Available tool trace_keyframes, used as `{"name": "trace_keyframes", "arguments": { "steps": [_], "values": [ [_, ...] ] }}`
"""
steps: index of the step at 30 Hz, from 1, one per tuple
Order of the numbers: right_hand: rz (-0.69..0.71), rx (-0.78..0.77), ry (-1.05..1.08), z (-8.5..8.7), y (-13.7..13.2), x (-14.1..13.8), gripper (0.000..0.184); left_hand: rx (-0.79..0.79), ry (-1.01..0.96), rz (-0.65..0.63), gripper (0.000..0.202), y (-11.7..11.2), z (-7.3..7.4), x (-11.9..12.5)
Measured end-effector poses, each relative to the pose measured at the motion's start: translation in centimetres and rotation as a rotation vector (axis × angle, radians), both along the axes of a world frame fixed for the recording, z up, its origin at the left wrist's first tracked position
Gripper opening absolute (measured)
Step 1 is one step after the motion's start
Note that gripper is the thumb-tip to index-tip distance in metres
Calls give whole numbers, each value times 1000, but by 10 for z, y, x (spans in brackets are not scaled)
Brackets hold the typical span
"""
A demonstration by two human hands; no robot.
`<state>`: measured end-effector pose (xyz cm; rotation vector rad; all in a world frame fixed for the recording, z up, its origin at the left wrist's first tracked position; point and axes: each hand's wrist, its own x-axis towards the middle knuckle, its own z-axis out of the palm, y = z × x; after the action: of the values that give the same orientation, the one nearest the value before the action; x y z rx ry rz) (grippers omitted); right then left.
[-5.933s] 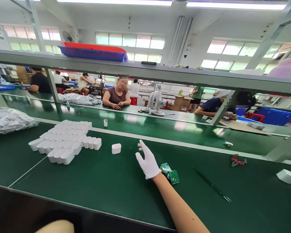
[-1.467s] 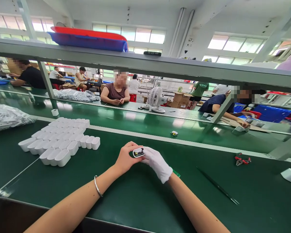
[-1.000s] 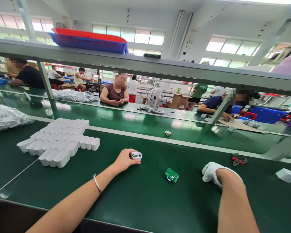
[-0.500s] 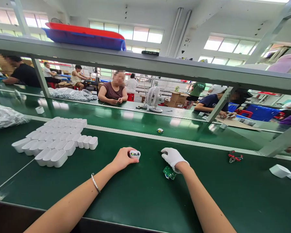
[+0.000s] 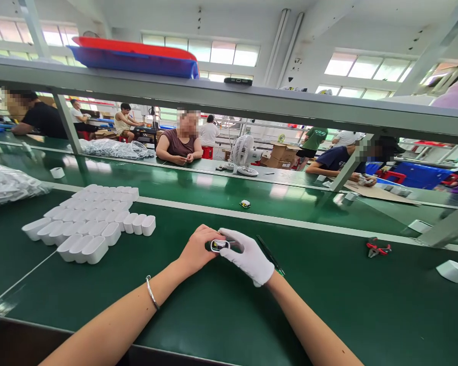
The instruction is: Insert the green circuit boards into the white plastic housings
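Observation:
My left hand (image 5: 199, 250), bare and with a bangle at the wrist, is closed around a small white oval plastic housing (image 5: 212, 246). Its open end faces me and shows electronic parts inside. My right hand (image 5: 248, 255), in a white glove, reaches the same housing from the right, thumb and fingers closed at its rim. Just beyond the right hand lies a pair of dark tweezers (image 5: 267, 251) on the green tabletop. Only a sliver of a green circuit board (image 5: 279, 273) shows beside the right wrist, which hides most of it.
Rows of white housings (image 5: 87, 223) stand at left, near a bag of white parts (image 5: 11, 185). Red-handled pliers (image 5: 377, 248) and a white housing (image 5: 453, 271) lie at right. A small board (image 5: 245, 204) sits beyond the white strip. A shelf (image 5: 213, 94) crosses overhead; co-workers sit opposite.
My right hand has left the tweezers and moved left to the housing, closing on it. Its wrist now covers most of the green board. The small board beyond the strip has shifted left.

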<state>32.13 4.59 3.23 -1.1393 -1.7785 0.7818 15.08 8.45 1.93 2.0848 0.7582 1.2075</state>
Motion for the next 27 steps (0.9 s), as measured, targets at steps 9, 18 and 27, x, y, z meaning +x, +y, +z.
{"name": "trace_keyframes", "arguments": {
  "steps": [9, 18, 27],
  "values": [
    [-33, 230, -44, 3, -2, 2, 35, 11, -56, 12, 28, -5, 0, 2],
    [-164, -405, 703, 10, -2, -15, 42, -695, -395, -148, 49, -11, 13, 7],
    [9, -587, 786, 11, -7, -24, 43, -1015, -440, -185, 41, -9, 17, 6]
  ]
}}
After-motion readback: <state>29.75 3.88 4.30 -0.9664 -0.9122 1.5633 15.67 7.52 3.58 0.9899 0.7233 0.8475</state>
